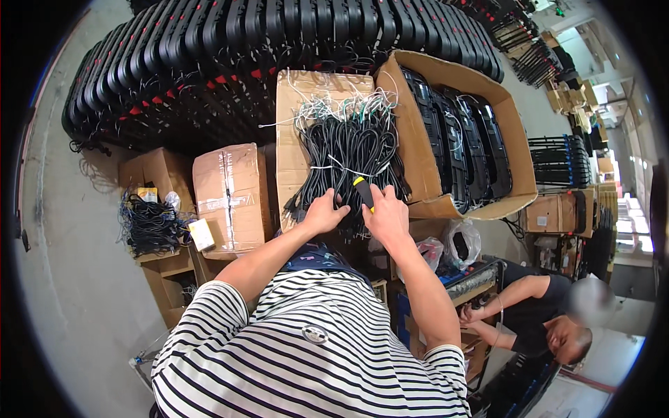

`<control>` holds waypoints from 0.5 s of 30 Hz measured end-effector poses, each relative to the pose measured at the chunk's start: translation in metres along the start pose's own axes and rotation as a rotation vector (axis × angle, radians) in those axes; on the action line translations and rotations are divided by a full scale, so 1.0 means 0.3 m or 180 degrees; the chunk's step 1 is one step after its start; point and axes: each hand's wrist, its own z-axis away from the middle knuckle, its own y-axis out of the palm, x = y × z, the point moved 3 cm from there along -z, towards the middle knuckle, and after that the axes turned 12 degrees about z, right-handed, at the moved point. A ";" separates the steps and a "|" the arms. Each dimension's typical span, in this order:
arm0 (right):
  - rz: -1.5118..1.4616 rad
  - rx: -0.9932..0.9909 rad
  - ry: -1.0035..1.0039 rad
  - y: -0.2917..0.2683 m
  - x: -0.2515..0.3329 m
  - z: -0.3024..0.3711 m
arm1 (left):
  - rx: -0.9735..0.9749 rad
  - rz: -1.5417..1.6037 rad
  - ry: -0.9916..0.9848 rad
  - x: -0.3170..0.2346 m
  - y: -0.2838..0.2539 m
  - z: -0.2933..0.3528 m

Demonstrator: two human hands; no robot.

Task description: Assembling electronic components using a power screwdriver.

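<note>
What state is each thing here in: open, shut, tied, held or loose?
Black cables: bundled, bound with white ties
Yellow-and-black tool: held
Right hand: closed around the tool
Left hand: at the cables, grip unclear
Large carton: open, holding black parts
Taped carton: shut
Left-side cable heap: tangled

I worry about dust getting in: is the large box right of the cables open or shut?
Open: nothing covers the top of the cardboard box, and the black parts inside show.
</note>
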 end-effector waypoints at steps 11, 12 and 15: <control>-0.0193 -0.1623 0.0182 -0.197 0.014 -0.051 | 0.0103 -0.0170 0.0170 0.006 0.010 -0.009; -0.0350 -0.1920 0.0318 -0.235 0.010 -0.048 | 0.0195 -0.0181 0.0187 0.006 0.008 -0.002; -0.0374 -0.1316 -0.0244 -0.193 0.036 -0.077 | 0.0238 -0.0478 0.0165 0.011 -0.017 0.004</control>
